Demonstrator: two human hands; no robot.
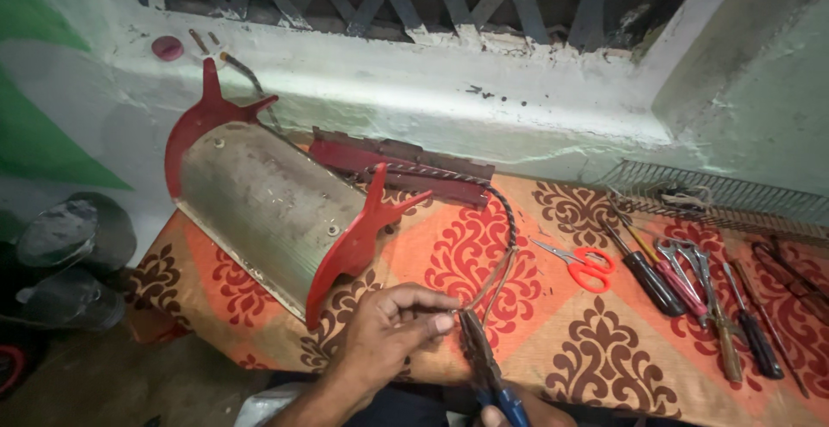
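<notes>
My left hand (384,336) pinches the loose ends of a twisted cable (508,220) near the table's front edge. My right hand (509,414), mostly out of frame at the bottom, grips blue-handled pliers (485,368) whose jaws meet the wire ends beside my left fingertips. The cable runs up and back to a heater body, a curved metal reflector (259,198) with red end plates (354,241), lying on its side on the patterned orange cloth (596,349).
Red-handled scissors (583,265) lie right of the cable. Several screwdrivers and pliers (691,284) are spread at the right. A wire grille (717,194) leans by the wall. A red metal strip (397,164) lies behind the heater. Dark objects (69,263) sit on the floor at left.
</notes>
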